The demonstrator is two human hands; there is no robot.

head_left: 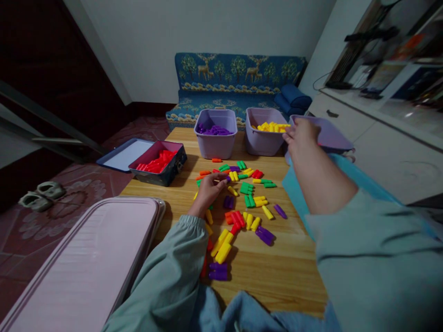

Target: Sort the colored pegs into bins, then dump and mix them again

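Observation:
My left hand is low over the wooden table, thumb and fingers pinched together at a small purple plastic building piece. Right beside its fingertips lie joined yellow pieces. My right hand is stretched forward at the right edge of a lilac bin with yellow pieces. Its fingers look slightly apart, and I see nothing between them. Loose and joined pieces are scattered between my arms, among them green pieces, red pieces and a purple pair.
A lilac bin with purple pieces stands at the back. Another lilac bin is partly behind my right arm, near a turquoise container. On the left are an open tin box with red pieces and a pink lid.

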